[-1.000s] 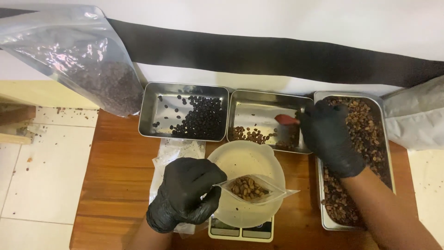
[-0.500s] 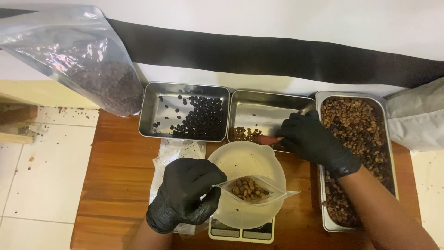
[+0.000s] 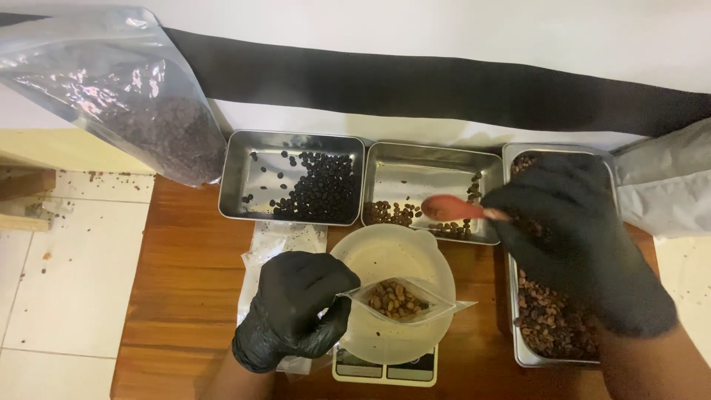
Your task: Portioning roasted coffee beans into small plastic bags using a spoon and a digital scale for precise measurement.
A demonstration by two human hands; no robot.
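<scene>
While the left hand (image 3: 296, 311) is pinching a pouch (image 3: 400, 300) open over the bowl (image 3: 370, 255), the right hand (image 3: 570, 230), at three o'clock, is gripping a spoon (image 3: 448, 208) for scooping beans

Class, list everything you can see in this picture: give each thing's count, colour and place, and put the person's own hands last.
Steel trays: three, silver, in a row at the back of the table.
Dark beans: many, black, in the left tray.
Brown beans: many, in the right tray; a few in the middle tray.
Bowl: one, whitish, on the scale.
Scale: one, white, front of the table.
Small bag: one, clear, with brown beans inside, over the bowl.
Spoon: one, red, over the middle tray.
Large bag: one, clear, dark contents, upper left.
Table: one, brown wood.
Left hand: black glove, holds the small bag.
Right hand: black glove, holds the spoon.
</scene>
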